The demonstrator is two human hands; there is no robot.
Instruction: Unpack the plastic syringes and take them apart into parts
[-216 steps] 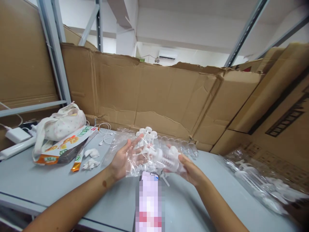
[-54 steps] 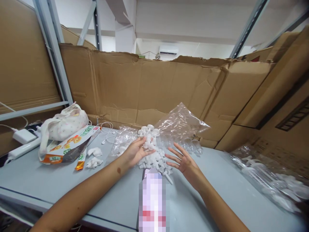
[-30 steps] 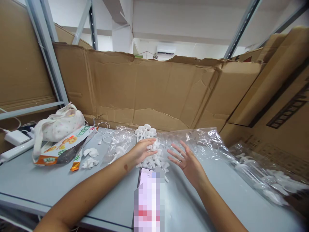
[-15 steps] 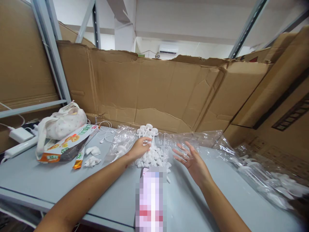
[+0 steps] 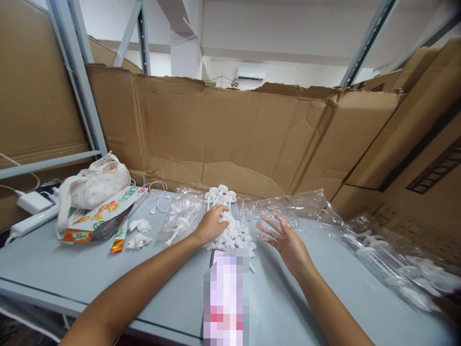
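Observation:
A pile of small white plastic pieces (image 5: pixel 236 235) lies on the grey table, with round-headed white parts (image 5: pixel 220 193) behind it. Over the pile's left side is my left hand (image 5: pixel 212 224), thumb and fingers apart and nothing seen between them. My right hand (image 5: pixel 286 240) is raised to the right of the pile, fingers spread, holding nothing; clear plastic film (image 5: pixel 298 206) lies behind it. A phone (image 5: pixel 225 298) with a blurred screen is in front of the pile. Left of the pile, a clear bag (image 5: pixel 183 209) lies near another white part (image 5: pixel 180 226).
On the left are a white cloth bag (image 5: pixel 97 185), a snack box (image 5: pixel 104 214), an orange sachet (image 5: pixel 118 240), crumpled tissues (image 5: pixel 139 233), earphones (image 5: pixel 156 204) and a charger (image 5: pixel 35 203). Bagged white parts (image 5: pixel 389 264) lie at right. Cardboard (image 5: pixel 234 134) stands behind the table (image 5: pixel 173 298).
My left hand has shifted slightly to the right over the pile. The upper edge of the clear film at right has moved a little. My right hand stays almost in place.

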